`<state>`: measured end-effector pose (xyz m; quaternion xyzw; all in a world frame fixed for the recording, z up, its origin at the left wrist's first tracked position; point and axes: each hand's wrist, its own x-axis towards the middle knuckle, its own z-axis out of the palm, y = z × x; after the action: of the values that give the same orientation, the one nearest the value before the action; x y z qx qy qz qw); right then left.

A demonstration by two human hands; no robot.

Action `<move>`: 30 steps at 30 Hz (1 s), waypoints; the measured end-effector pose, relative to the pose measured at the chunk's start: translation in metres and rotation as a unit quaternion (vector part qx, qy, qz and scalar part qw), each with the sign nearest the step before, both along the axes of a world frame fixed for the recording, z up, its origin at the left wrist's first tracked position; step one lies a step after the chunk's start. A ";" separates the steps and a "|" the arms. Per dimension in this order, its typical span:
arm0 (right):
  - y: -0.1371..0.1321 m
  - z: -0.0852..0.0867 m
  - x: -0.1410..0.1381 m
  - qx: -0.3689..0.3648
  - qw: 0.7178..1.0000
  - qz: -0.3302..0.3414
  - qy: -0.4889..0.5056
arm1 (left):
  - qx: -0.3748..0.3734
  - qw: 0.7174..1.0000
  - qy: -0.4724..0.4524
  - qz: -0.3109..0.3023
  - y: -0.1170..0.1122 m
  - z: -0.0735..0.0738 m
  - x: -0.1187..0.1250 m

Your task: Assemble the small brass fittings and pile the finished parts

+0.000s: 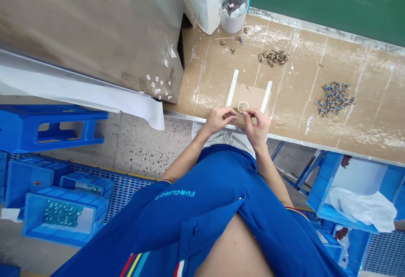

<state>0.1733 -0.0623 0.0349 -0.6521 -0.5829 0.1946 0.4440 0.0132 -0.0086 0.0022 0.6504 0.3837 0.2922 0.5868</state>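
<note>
You are pinching a thin wire-like part [240, 114] lying left-right between left hand [218, 120] and right hand [257, 128], both closed, white ring [242, 107] just far of it

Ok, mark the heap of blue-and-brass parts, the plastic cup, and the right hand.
Heap of blue-and-brass parts [335, 99]: head view, middle of the heap.
Plastic cup [234, 24]: head view, outer side wall.
Right hand [257, 128]: head view, back of the hand.

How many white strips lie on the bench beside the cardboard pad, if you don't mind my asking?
2. One white strip runs along the left side of the cardboard pad, the other along its right side.
</note>
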 end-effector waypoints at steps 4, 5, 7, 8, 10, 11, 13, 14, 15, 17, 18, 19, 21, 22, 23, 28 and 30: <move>0.001 0.000 -0.001 0.015 1.000 0.001 -0.002 | 0.013 1.000 -0.010 -0.006 0.000 0.001 0.000; 0.001 0.000 -0.001 0.017 1.000 0.002 -0.005 | 0.019 1.000 -0.011 -0.006 0.000 0.001 0.000; 0.002 0.001 -0.001 0.012 1.000 0.004 -0.014 | 0.029 1.000 -0.008 -0.004 0.000 0.001 0.000; 0.002 0.001 -0.001 0.009 1.000 0.005 -0.016 | 0.032 0.999 -0.007 -0.004 0.000 0.000 0.000; 0.002 0.002 -0.001 0.011 1.000 0.008 -0.015 | 0.036 0.999 -0.009 -0.004 0.001 -0.001 0.000; 0.002 0.002 -0.001 0.016 1.000 0.010 -0.013 | 0.038 0.999 -0.013 -0.005 0.001 -0.001 0.000; 0.002 0.003 0.000 0.027 1.000 0.014 -0.007 | 0.039 0.999 -0.023 -0.004 0.001 -0.001 -0.001; 0.002 0.003 0.000 0.030 0.999 0.017 -0.005 | 0.038 0.999 -0.027 -0.002 0.001 -0.001 -0.001; 0.002 0.004 0.000 0.031 0.999 0.020 -0.003 | 0.037 0.999 -0.031 -0.001 0.001 -0.001 -0.001; 0.001 0.004 0.000 0.028 0.999 0.025 0.000 | 0.032 0.999 -0.032 0.000 0.001 -0.001 -0.001; 0.001 0.004 0.000 0.026 0.999 0.027 0.000 | 0.028 0.999 -0.032 0.000 0.001 -0.001 -0.001; 0.001 0.004 0.000 0.024 0.999 0.028 -0.003 | 0.024 0.999 -0.034 0.000 0.001 -0.001 -0.001; 0.002 0.004 0.000 0.023 0.999 0.033 -0.008 | 0.018 0.999 -0.042 0.000 0.001 -0.002 -0.001; 0.002 0.005 0.000 0.025 0.999 0.035 -0.008 | 0.014 0.999 -0.047 0.001 0.000 -0.002 -0.002; 0.002 0.005 0.000 0.027 0.999 0.038 -0.005 | 0.009 0.999 -0.052 0.001 0.000 -0.002 -0.001; 0.007 0.007 0.013 0.033 0.999 0.002 0.042 | -0.019 0.999 -0.044 0.011 -0.001 -0.004 -0.001; 0.010 0.005 0.019 0.030 0.998 -0.017 0.052 | -0.021 0.999 -0.041 0.016 -0.001 -0.006 0.000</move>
<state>0.1925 -0.0528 0.0397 -0.6374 -0.5536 0.2033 0.4959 0.0128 -0.0098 -0.0034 0.6193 0.3756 0.3200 0.6107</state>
